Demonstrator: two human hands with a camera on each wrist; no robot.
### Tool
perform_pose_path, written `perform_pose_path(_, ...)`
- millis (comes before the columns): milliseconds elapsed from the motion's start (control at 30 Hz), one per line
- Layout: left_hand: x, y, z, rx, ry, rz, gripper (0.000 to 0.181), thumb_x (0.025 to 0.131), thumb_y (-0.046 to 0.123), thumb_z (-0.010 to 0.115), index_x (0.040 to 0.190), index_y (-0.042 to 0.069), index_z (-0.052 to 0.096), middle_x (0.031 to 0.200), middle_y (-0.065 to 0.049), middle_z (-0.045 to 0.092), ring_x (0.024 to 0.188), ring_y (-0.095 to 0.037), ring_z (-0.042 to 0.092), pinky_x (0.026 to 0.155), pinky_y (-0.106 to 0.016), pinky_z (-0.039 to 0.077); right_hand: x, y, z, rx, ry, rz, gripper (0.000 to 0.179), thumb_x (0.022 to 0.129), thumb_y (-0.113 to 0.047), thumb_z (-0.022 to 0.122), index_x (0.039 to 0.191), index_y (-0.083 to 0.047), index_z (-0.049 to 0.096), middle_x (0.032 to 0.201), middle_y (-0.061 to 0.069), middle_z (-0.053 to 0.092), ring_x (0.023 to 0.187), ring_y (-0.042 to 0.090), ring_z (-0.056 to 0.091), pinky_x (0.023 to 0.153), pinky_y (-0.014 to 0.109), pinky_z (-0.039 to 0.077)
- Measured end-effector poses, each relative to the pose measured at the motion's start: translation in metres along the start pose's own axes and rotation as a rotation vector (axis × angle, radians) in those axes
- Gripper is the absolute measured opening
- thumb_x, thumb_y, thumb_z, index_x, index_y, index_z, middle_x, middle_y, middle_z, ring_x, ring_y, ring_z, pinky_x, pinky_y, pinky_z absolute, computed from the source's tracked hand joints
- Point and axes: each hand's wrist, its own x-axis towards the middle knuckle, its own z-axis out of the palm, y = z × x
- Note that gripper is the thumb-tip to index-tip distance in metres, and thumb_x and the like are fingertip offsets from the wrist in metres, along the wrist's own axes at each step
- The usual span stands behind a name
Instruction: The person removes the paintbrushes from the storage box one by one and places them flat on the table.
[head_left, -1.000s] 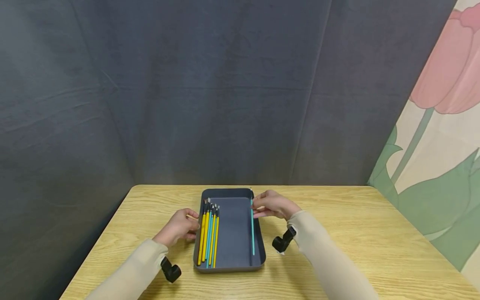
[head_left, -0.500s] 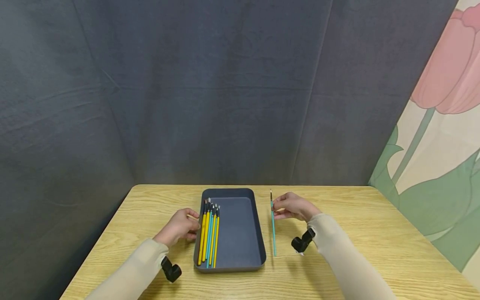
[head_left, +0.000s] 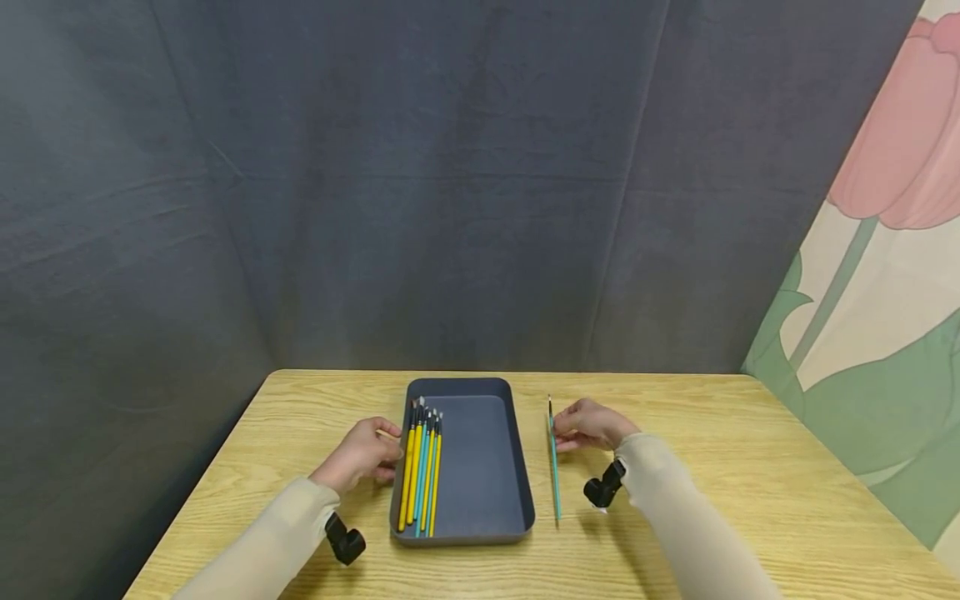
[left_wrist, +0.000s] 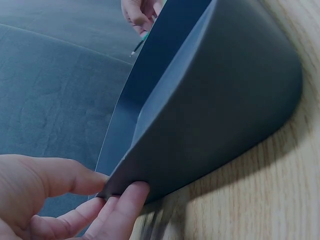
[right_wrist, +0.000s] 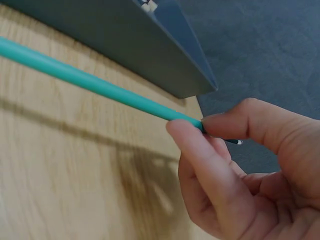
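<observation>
My right hand (head_left: 588,423) pinches a thin turquoise paintbrush (head_left: 555,475) between thumb and fingers, near its dark ferrule. The brush is close over the table, right of the dark grey tray (head_left: 483,537), its tip pointing away from me. In the right wrist view the turquoise handle (right_wrist: 100,86) casts a shadow on the wood. At the tray's left side, my left hand (head_left: 363,452) pinches the rim, thumb on the inside and fingers on the outer wall (left_wrist: 215,95). Several yellow and turquoise paintbrushes (head_left: 423,475) lie side by side along the tray's left wall, bristles away from me.
The light wooden table (head_left: 697,467) extends to both sides of the tray. A dark grey curtain (head_left: 450,208) hangs behind its far edge. On the right is a cloth with a tulip pattern (head_left: 885,267).
My right hand has carried the turquoise paintbrush from over the tray's right side out to the right, then lowered it toward the table. My left hand stays at the tray's rim.
</observation>
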Motion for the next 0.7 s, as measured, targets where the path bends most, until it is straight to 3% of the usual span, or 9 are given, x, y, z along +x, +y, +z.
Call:
perform_pose_path(333,0.000,-0.002,0.000,-0.024,0.001,0.008,0.031,0.080,-0.009,0.056,0.111,-0.006,0.049,0.087,-0.014,0.053,0.073,-0.022,0.057,0.060,-0.034,0.057,0.010,0.008,0.004,-0.029,0.016,-0.003,0.012,0.089,0.007,0.052,0.095,0.016,0.057,0.068,0.005,0.060,0.062,0.011,0.063,0.066,0.024,0.058)
perform_pose_path(533,0.000,-0.002,0.000,-0.029,-0.002,0.015,0.031,0.080,-0.010,0.055,0.110,-0.007,0.049,0.086,-0.014,0.053,0.073,-0.022,0.056,0.060,-0.034,0.057,0.014,0.008,0.009,-0.064,0.063,0.026,0.007,0.087,0.007,0.054,0.086,0.010,0.060,0.065,0.004,0.060,0.058,0.009,0.062,0.065,0.025,0.058)
perform_pose_path(700,0.000,-0.002,0.000,-0.030,-0.001,0.017,0.031,0.080,-0.010,0.056,0.110,-0.007,0.050,0.083,-0.013,0.053,0.072,-0.021,0.056,0.060,-0.034,0.057,0.018,0.009,0.012,-0.078,0.109,0.048,0.007,0.086,0.007,0.056,0.088,0.010,0.062,0.065,0.004,0.060,0.057,0.010,0.062,0.064,0.026,0.058)
